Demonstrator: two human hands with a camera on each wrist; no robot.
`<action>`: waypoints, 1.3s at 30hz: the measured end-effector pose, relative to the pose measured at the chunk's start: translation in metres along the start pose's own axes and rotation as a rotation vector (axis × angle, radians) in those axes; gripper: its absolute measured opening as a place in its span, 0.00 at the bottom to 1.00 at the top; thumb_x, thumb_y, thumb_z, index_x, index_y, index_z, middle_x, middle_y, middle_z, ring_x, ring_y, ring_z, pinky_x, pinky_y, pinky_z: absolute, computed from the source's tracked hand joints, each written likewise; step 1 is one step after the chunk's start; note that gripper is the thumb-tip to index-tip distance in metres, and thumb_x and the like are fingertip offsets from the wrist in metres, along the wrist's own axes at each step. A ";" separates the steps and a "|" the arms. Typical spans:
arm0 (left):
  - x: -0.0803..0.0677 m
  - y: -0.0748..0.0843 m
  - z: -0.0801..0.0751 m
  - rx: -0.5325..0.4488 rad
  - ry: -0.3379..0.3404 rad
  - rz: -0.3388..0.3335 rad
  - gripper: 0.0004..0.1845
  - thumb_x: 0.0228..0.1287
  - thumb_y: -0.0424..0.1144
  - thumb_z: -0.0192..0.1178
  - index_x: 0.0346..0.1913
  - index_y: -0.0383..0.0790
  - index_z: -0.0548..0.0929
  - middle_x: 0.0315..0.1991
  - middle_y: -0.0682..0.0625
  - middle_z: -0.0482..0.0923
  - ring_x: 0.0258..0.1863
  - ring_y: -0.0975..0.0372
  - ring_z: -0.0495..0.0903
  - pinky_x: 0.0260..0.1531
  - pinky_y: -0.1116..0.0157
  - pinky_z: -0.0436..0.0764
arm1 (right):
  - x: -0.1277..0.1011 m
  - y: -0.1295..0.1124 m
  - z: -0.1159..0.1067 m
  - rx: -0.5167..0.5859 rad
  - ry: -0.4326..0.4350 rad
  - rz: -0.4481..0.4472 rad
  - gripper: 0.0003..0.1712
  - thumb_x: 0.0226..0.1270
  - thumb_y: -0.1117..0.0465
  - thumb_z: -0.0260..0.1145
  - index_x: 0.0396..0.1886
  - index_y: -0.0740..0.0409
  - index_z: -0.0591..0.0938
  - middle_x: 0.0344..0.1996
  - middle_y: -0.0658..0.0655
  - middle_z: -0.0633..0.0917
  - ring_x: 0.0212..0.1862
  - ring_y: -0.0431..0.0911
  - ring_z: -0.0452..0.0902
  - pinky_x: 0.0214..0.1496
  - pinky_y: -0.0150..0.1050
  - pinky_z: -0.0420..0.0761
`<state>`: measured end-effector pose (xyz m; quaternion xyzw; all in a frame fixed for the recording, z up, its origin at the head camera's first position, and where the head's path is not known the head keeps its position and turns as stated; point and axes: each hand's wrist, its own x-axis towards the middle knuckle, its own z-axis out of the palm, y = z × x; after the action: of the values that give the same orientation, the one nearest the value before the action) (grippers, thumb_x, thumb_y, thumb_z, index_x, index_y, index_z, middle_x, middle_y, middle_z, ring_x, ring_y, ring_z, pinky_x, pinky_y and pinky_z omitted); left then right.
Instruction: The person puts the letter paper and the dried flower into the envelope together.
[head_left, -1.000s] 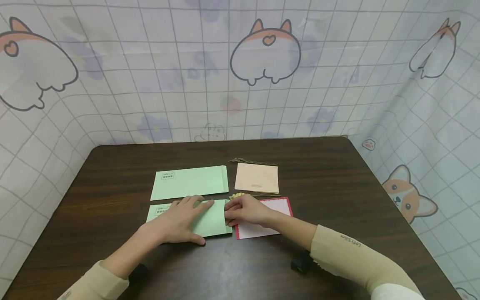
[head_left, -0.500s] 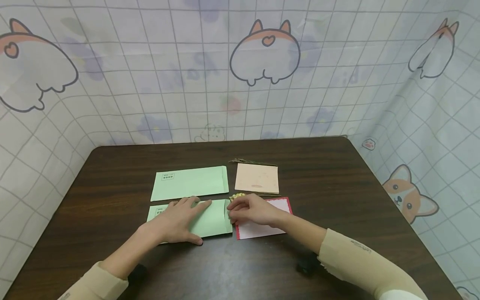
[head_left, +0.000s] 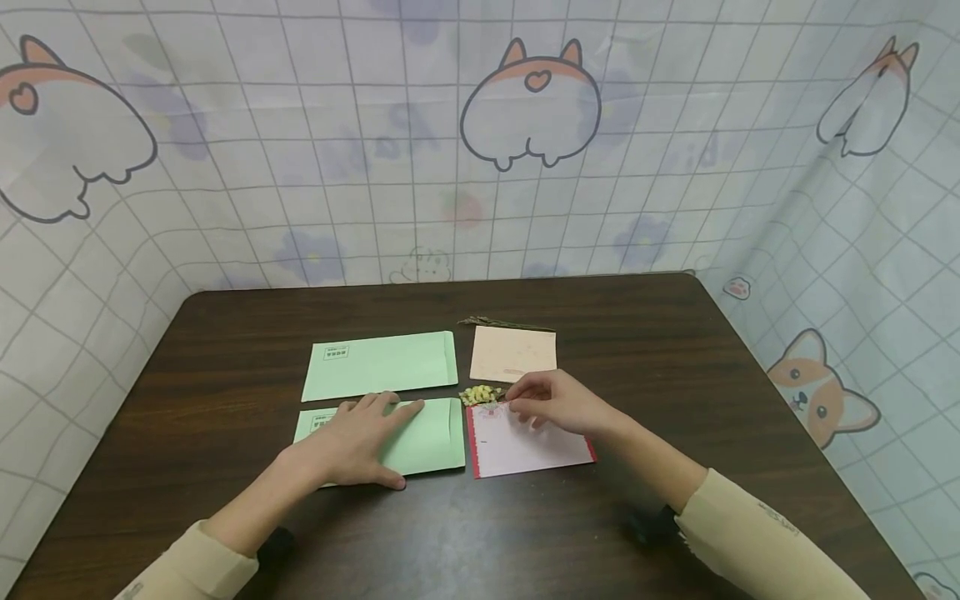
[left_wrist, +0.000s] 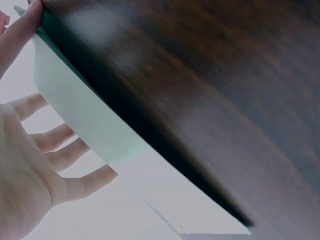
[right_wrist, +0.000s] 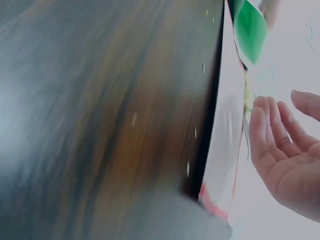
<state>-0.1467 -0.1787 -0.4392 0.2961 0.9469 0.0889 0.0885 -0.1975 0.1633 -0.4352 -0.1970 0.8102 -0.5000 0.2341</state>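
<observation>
Fingers of the left hand [head_left: 358,443] are lying spread on the near green envelope [head_left: 423,437], left of the frame's middle. The back green envelope [head_left: 378,367] is lying just above in the frame; what is inside both is not showing. The right hand [head_left: 558,404] is no longer touching the near one's right end, so work there is perhaps pausing. Beside yellow flowers [head_left: 480,396], its loose fingers are hovering over the red-edged card [head_left: 525,454], holding nothing.
</observation>
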 end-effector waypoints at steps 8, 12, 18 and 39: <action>0.001 0.001 -0.001 0.002 -0.012 -0.002 0.56 0.48 0.63 0.78 0.78 0.46 0.66 0.66 0.41 0.68 0.65 0.45 0.69 0.57 0.37 0.70 | -0.015 0.016 -0.026 -0.077 0.090 0.027 0.12 0.73 0.61 0.69 0.49 0.65 0.85 0.39 0.61 0.86 0.36 0.54 0.82 0.38 0.48 0.86; 0.001 0.001 -0.002 0.002 -0.016 -0.004 0.56 0.48 0.63 0.78 0.78 0.46 0.66 0.66 0.41 0.68 0.64 0.46 0.69 0.57 0.37 0.70 | -0.022 0.023 -0.035 -0.126 0.131 0.048 0.10 0.72 0.62 0.69 0.47 0.63 0.85 0.37 0.60 0.86 0.33 0.53 0.81 0.37 0.48 0.85; 0.001 0.001 -0.002 0.002 -0.027 -0.006 0.56 0.49 0.63 0.77 0.79 0.46 0.65 0.65 0.41 0.69 0.64 0.46 0.69 0.57 0.37 0.70 | -0.028 0.031 -0.043 -0.211 0.181 0.069 0.08 0.72 0.62 0.68 0.46 0.61 0.85 0.34 0.57 0.85 0.31 0.50 0.80 0.35 0.46 0.83; 0.001 -0.002 0.000 0.004 -0.022 -0.002 0.56 0.49 0.64 0.77 0.79 0.46 0.65 0.66 0.42 0.68 0.65 0.47 0.68 0.56 0.37 0.70 | -0.024 0.044 -0.051 -0.492 0.204 0.047 0.10 0.63 0.64 0.75 0.41 0.62 0.85 0.33 0.54 0.81 0.35 0.46 0.74 0.38 0.42 0.76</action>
<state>-0.1486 -0.1792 -0.4397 0.2965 0.9462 0.0838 0.0986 -0.2109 0.2320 -0.4502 -0.1776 0.9312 -0.2996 0.1077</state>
